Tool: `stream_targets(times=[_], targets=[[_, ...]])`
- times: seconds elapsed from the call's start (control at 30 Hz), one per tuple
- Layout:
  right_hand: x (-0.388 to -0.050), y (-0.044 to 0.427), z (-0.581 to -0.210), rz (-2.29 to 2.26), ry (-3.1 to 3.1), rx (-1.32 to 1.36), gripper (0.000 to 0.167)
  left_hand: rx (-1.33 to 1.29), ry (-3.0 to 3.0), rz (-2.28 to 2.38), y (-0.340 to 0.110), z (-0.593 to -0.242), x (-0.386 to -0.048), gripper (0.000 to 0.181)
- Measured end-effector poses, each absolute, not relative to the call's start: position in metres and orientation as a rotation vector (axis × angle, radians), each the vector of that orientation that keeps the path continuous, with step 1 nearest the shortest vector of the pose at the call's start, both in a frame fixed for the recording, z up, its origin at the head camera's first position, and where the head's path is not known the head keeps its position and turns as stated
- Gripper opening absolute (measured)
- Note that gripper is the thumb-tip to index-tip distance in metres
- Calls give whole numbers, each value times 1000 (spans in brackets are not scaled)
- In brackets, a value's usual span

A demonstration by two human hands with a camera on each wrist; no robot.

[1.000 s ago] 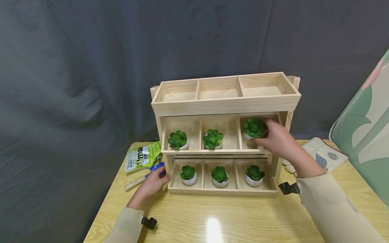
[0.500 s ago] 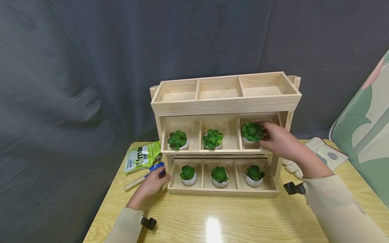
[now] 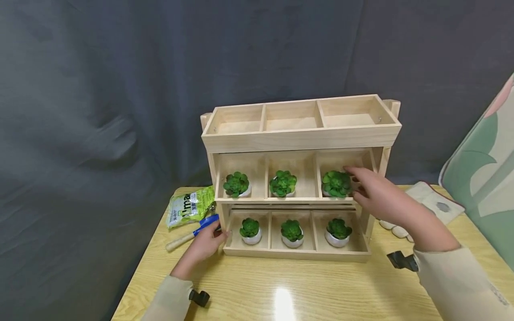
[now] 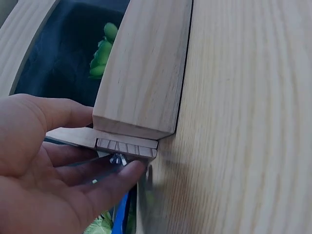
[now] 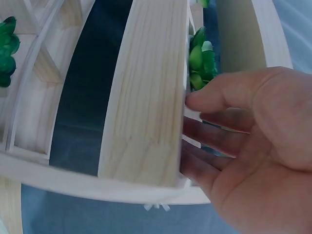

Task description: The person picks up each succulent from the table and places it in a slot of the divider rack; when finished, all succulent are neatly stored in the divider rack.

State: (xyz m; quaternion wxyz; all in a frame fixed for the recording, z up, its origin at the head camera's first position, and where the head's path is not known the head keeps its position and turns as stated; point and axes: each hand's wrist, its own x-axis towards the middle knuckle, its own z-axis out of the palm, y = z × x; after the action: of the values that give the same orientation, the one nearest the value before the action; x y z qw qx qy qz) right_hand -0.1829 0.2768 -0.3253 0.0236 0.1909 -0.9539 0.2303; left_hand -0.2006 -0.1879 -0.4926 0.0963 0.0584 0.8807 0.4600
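Observation:
A three-tier wooden plant stand (image 3: 301, 139) stands on the table, each tier split into three compartments. My left hand (image 3: 206, 243) holds its lower left corner; in the left wrist view, the thumb lies against the bottom tray's end and the fingers (image 4: 114, 187) reach round the leg by a wing nut (image 4: 118, 159). My right hand (image 3: 379, 194) is at the middle tier's right compartment, beside a potted succulent (image 3: 336, 183) resting there. Its fingers are loosely bent and do not grip the pot. Two more succulents (image 3: 283, 183) share that tier. The bottom tier holds three succulents (image 3: 292, 231) in white pots.
Left of the stand lie a green and white bag (image 3: 190, 207) and a blue trowel (image 3: 205, 221) with a wooden handle. Pale gloves (image 3: 435, 207) lie at the right. A dark curtain (image 3: 281, 49) hangs behind, and a patterned panel (image 3: 487, 165) stands far right.
The right-hand succulent has come down and forward to the front of its compartment. My right hand has let go of it and drawn slightly right. The left hand stays on the stand's corner.

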Motion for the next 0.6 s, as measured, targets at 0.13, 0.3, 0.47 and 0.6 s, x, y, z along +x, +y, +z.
stream_targets(times=[0.13,0.3,0.47,0.6], targets=[[-166,286,-325,722,-2888,566,64,181,2664,1315,-186,-488,-192,54],[-141,300,-327,633,-2770,540,53,183,2735,1206,-192,-471,-176,52],[-117,309,-335,516,-2712,526,38,240,2804,1126,-196,-450,-157,56],[-103,315,-345,395,-2668,500,35,369,3002,1037,-199,-437,-141,54]])
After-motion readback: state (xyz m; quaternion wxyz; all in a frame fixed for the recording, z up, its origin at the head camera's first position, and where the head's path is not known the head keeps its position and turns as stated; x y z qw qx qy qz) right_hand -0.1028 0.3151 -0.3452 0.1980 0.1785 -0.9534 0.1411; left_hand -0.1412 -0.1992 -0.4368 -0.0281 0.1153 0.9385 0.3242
